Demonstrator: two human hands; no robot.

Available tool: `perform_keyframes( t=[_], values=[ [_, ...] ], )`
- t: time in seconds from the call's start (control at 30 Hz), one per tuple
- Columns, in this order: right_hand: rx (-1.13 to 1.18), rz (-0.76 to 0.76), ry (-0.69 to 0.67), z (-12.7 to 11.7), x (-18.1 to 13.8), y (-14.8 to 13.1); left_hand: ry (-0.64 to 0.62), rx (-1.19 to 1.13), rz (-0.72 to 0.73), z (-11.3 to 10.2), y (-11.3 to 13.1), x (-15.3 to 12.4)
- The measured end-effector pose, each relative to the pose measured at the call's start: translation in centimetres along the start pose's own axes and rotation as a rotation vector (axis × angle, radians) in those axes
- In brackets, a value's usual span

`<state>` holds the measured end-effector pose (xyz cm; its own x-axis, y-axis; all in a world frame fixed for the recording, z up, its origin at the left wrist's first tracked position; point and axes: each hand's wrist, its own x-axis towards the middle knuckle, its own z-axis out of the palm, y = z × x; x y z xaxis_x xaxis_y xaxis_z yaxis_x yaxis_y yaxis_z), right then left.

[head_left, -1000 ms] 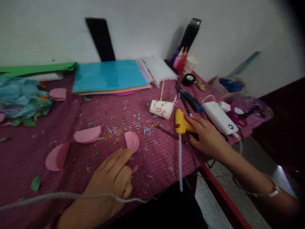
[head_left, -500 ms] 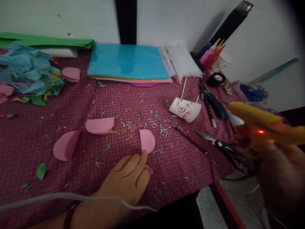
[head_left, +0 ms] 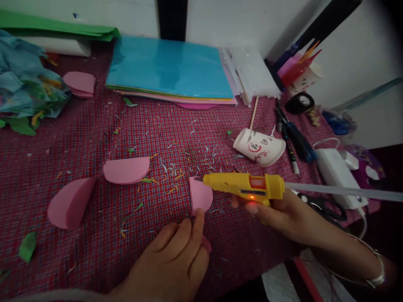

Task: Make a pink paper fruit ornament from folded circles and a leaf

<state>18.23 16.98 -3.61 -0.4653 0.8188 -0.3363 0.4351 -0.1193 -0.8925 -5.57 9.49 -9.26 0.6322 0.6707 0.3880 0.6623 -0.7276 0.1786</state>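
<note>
My left hand (head_left: 176, 256) rests on the cloth with its fingers bent. Its index fingertip presses the lower edge of a folded pink paper semicircle (head_left: 200, 196) against the table. A bit of pink paper (head_left: 206, 243) peeks out beside the thumb, the rest of it hidden by the hand. In my right hand (head_left: 280, 214) is a yellow glue gun (head_left: 242, 184), its red light lit and a clear glue stick (head_left: 340, 191) poking from the back. The nozzle is over the top of the semicircle; whether it touches, I cannot tell.
Folded pink circles (head_left: 126, 170) lie leftward. Coloured paper sheets (head_left: 166, 67) lie behind. At right are a tipped paper cup (head_left: 260, 147), scissors (head_left: 324, 207) partly behind my wrist, and a white power strip (head_left: 338, 176). Thin paper snippets (head_left: 171, 170) litter the checked tablecloth (head_left: 103, 251).
My right hand has brought the glue gun leftward from the right side to above the pink semicircle. The left hand still presses the paper. The view has shifted slightly.
</note>
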Motion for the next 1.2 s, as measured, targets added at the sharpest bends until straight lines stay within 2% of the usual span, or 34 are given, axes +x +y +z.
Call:
perform_keyframes(
  t=[0.4,0.8,1.2],
  values=[
    [-0.188,-0.057,-0.034,-0.3,0.3,0.5,-0.085,-0.022,0.023,-0.5,-0.2,0.1],
    [-0.329,-0.140,-0.058,-0.6,0.1,0.2,-0.015,0.020,0.089,-0.7,-0.3,0.1],
    [-0.373,-0.146,-0.105,-0.8,-0.9,0.7,-0.044,-0.001,0.053,-0.9,0.2,0.2]
  ],
)
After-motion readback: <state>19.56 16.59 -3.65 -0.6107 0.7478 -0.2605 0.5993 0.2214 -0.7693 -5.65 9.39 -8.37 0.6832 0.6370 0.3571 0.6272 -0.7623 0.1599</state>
